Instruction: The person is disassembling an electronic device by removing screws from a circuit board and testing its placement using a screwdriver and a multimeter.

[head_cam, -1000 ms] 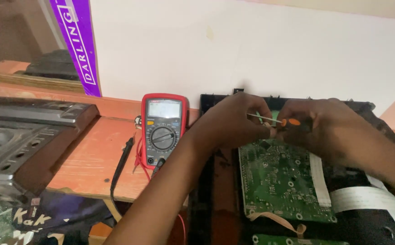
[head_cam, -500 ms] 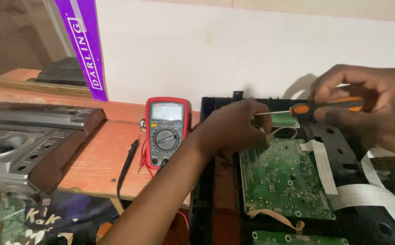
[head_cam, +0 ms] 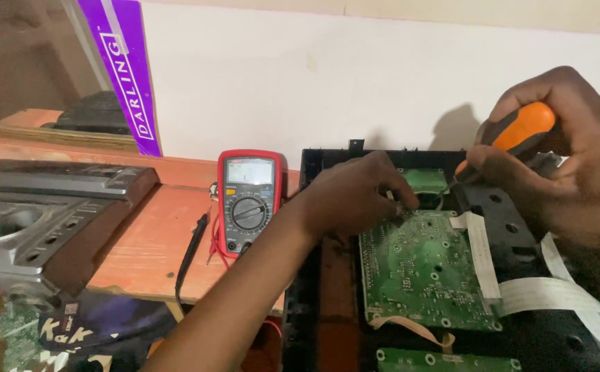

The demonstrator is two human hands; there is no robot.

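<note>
Nearest, along the bottom edge, a second small green board (head_cam: 444,359) and a beige ribbon cable (head_cam: 410,325) lie inside the black chassis (head_cam: 307,303), and a wide white flat cable (head_cam: 561,296) curves off to the right. Just above them sits the green circuit board (head_cam: 420,272), flat in the chassis, with a narrow white flex strip (head_cam: 482,251) running down its right side.

At the board's upper edge the left hand (head_cam: 355,196) rests with fingers curled down onto the corner; whether they pinch a screw or only steady the board cannot be told. Opposite it, the right hand (head_cam: 568,158) is clamped around the orange-and-black handle of a screwdriver (head_cam: 520,134), whose shaft slants down toward the same upper edge, the tip hidden behind the fingers.

To work this fastening well, the driver probably wants to stand squarer to the board, with the left fingers off the flex strip so that a slip cannot nick it.

Farther left, a red digital multimeter (head_cam: 249,200) lies on the wooden table (head_cam: 148,241) with its black probe (head_cam: 193,251), beside a grey metal casing (head_cam: 38,213).
</note>
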